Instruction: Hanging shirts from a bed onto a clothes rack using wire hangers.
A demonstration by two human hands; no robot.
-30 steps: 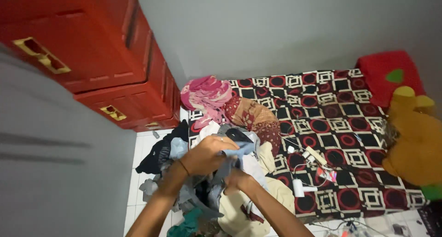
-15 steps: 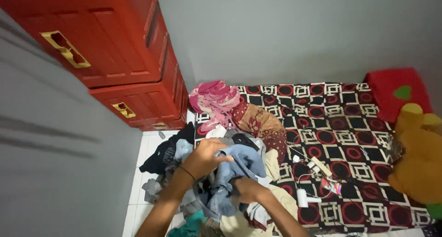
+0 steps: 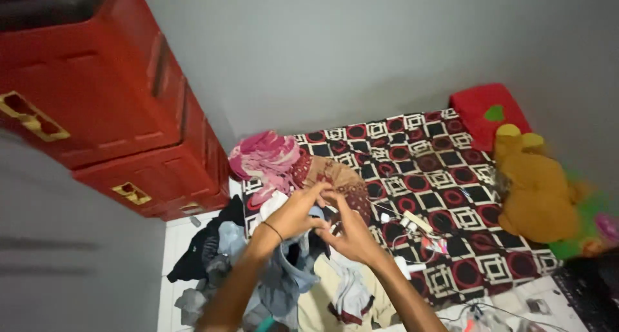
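My left hand [image 3: 298, 213] and my right hand [image 3: 349, 231] are raised together above a heap of clothes [image 3: 258, 267]. Both pinch the top of a light blue garment [image 3: 288, 267], which hangs down between my forearms over the heap. A thin band circles my left wrist. The heap lies at the near left corner of a mattress [image 3: 451, 177] with a black, red and white patterned cover.
A red plastic drawer cabinet [image 3: 109, 106] stands at the left against a grey wall. Pink [image 3: 263, 159] and brown patterned cloths [image 3: 342, 177] lie behind the heap. White chargers and cables [image 3: 412, 232], an orange plush toy [image 3: 538, 187] and a red pillow [image 3: 487, 113] are on the mattress.
Both hands have risen from the heap and come together, lifting the light blue garment so it now hangs. The camera view has tilted and shifted left.
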